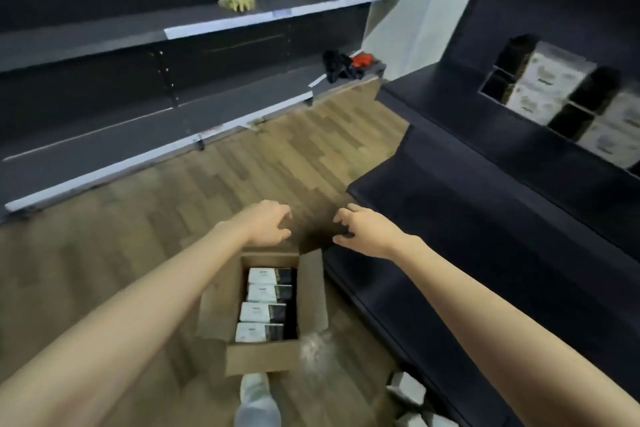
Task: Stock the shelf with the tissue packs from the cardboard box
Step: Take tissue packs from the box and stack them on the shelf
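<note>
We're looking down into the open cardboard box (266,362) sitting on the wood floor (145,225), just beside the dark shelf (467,253) on our right. Four tissue packs (265,303) are showing inside, lined up in a row, white wrap with a dark end; anything beneath them is hidden. We're judging them light, soft and squashy, with slick film wrap that could slide under a loose pinch, so we're favouring a grip across the short sides, thumb one side and fingers the other, without crushing. More packs (554,80) are already standing on the upper right shelving. Both arms are reaching forward past the box's far flap. The left hand (268,224) is hovering above the far edge, fingers loosely curled, holding nothing. The right hand (363,230) is hovering near the shelf's front corner, fingers bent claw-like, also empty. Neither hand is touching a pack or the box.
</note>
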Motion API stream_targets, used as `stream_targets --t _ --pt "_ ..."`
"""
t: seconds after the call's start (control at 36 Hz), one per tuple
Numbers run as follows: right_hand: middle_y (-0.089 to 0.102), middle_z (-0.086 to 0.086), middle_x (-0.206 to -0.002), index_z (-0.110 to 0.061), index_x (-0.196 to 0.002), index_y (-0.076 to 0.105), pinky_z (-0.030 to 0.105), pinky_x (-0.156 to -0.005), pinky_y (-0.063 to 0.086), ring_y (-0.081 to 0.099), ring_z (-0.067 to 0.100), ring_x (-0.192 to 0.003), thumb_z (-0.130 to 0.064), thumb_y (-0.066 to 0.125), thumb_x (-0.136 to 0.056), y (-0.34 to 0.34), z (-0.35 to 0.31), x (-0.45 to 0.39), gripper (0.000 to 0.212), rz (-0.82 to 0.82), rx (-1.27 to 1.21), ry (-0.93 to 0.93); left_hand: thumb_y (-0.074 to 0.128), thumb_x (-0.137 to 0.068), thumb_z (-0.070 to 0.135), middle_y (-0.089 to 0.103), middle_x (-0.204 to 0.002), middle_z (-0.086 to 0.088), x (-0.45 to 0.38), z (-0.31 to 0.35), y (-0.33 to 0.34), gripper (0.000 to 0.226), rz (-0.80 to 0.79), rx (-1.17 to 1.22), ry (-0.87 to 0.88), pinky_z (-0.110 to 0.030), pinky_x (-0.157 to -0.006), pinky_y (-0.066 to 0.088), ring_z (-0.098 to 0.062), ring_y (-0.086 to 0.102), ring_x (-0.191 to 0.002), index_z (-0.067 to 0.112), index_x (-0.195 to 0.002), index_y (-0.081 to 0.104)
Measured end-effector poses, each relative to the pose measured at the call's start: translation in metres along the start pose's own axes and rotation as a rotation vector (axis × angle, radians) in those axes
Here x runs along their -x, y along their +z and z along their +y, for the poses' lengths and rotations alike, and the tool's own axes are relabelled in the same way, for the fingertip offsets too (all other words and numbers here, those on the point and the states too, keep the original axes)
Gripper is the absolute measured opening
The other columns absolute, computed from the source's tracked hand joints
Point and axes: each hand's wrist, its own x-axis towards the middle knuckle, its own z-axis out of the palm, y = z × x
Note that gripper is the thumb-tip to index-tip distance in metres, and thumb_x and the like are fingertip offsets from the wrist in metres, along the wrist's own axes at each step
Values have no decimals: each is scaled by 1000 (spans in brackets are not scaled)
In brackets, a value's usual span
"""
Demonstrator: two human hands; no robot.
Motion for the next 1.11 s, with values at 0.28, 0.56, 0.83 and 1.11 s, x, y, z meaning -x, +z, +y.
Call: stream_targets --t 0.28,0.56,0.83,1.11 --pt "46 14 -127 -2 -125 46 39 -88 44 50 34 -117 -25 51 -95 112 -38 -115 38 -259 -58 22 53 -92 25 57 -122 -13 -32 -115 92 36 -202 190 -226 -35 -95 42 -29 51 -117 9 -124 53" --pt "48 11 -129 -8 -135 43 35 -89 43 51 31 -119 -27 52 -94 267 -9 -165 46 -465 -168 127 48 -95 22 46 -134 -10 -53 -139 243 41 -355 330 -394 -30 -91 40 -27 47 -122 10 -133 43" --pt "37 16 -138 -4 -138 35 39 -101 41 39 32 -127 -24 48 -97 459 24 -264 48 -608 -6 95 51 -93 22 44 -136 -14 -111 -184 367 44 -361 401 -510 -32 -100 39 -29 45 -124 8 -135 43" --pt "26 21 -145 5 -146 13 39 -104 33 29 35 -133 -11 39 -98 554 31 -292 57 -522 335 36 45 -94 25 46 -132 -7 -126 -200 424 41 -273 293 -498 -35 -98 40 -26 48 -120 15 -134 42"
